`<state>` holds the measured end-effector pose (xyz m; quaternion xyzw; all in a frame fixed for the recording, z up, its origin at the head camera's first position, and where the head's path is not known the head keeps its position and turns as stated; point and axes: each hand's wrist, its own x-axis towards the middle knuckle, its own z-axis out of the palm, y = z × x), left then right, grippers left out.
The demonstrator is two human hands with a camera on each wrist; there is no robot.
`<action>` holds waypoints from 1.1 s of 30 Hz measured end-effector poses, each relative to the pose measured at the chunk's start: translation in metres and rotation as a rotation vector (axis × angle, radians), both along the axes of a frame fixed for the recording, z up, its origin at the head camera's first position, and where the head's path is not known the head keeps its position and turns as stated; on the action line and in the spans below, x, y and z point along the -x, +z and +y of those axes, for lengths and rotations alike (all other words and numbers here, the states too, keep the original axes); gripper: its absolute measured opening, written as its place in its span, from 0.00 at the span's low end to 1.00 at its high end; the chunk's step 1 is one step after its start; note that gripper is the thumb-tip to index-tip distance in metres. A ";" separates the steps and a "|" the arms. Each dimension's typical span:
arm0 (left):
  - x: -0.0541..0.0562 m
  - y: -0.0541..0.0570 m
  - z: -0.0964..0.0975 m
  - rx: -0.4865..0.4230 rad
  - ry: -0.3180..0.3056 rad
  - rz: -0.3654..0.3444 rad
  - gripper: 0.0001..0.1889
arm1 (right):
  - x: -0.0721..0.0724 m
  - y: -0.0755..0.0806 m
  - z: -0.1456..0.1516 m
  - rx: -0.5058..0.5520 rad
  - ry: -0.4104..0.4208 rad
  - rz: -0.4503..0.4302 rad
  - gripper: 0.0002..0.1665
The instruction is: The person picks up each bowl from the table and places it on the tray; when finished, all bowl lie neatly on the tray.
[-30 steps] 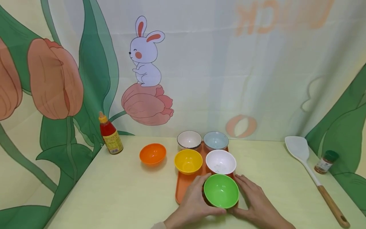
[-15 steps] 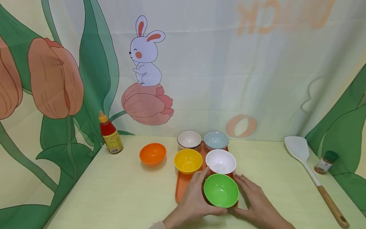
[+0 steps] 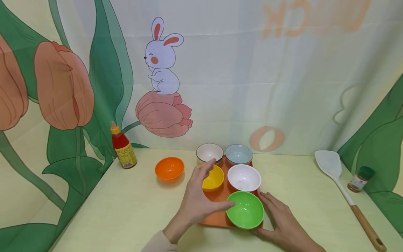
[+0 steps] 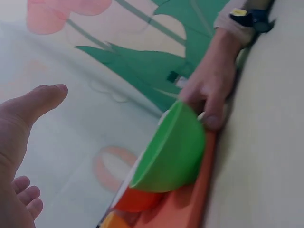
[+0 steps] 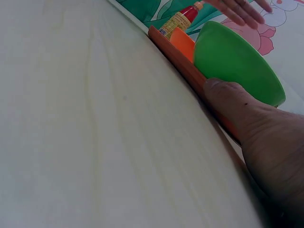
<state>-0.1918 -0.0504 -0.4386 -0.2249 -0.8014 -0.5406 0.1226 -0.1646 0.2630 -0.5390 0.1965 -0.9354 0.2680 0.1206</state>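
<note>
A green bowl [image 3: 245, 210] sits at the near right corner of an orange tray [image 3: 217, 219]. My left hand [image 3: 196, 199] is raised above the tray's left part, fingers spread, holding nothing; in the head view it partly covers a yellow bowl [image 3: 214, 179]. My right hand [image 3: 281, 218] grips the tray's near right corner beside the green bowl. Its thumb [image 5: 228, 97] lies on the tray's edge in the right wrist view; the undersides of its fingers are hidden. Also on the tray are a white bowl [image 3: 244, 178], a dark-rimmed white bowl [image 3: 209, 152] and a light blue bowl [image 3: 239, 154].
An orange bowl [image 3: 169, 169] stands left of the tray. Behind it at the left is a red sauce bottle [image 3: 124, 148] with a yellow cap. A white spatula with a wooden handle [image 3: 366, 225] and a green-capped spice jar [image 3: 360, 179] lie at the right.
My left hand has let go of the green bowl and moved left and up, over the yellow bowl. The green bowl and my right hand have stayed nearly in place.
</note>
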 end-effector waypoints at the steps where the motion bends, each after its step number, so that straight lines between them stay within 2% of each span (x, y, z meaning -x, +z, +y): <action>1: 0.002 0.003 -0.004 -0.009 0.012 0.010 0.62 | 0.000 0.000 0.000 -0.001 -0.005 -0.009 0.69; 9: 0.018 0.022 -0.037 -0.046 0.078 0.054 0.61 | 0.000 -0.001 0.001 -0.010 -0.017 -0.033 0.70; 16: 0.032 0.027 -0.064 -0.019 0.167 0.116 0.60 | 0.001 0.001 0.000 -0.022 -0.034 -0.064 0.72; 20: 0.041 0.025 -0.079 -0.012 0.221 0.127 0.60 | 0.001 0.001 0.000 -0.026 -0.035 -0.076 0.72; 24: 0.050 0.020 -0.092 -0.004 0.265 0.109 0.60 | 0.001 0.000 0.000 -0.026 -0.032 -0.068 0.72; 33: 0.069 0.000 -0.122 0.014 0.348 -0.005 0.62 | 0.002 0.000 0.000 -0.029 -0.038 -0.085 0.73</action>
